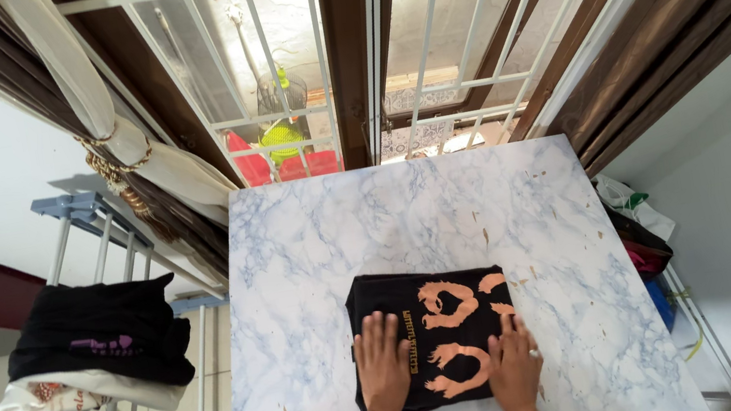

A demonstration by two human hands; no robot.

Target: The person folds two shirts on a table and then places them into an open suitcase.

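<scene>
Folded shirt (432, 337); both hands flat.

The marble surface (407, 218) lies bare all around the folded black shirt (433, 322), giving a hand open passage toward the far edge and both sides, with the white window grille (381, 56) behind and the laundry rack (93, 278) left bounding it.

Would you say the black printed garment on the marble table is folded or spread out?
Folded: the black garment forms a compact rectangle on the marble table, its orange print cut off at the edges, with the left hand and right hand flat on it.
</scene>
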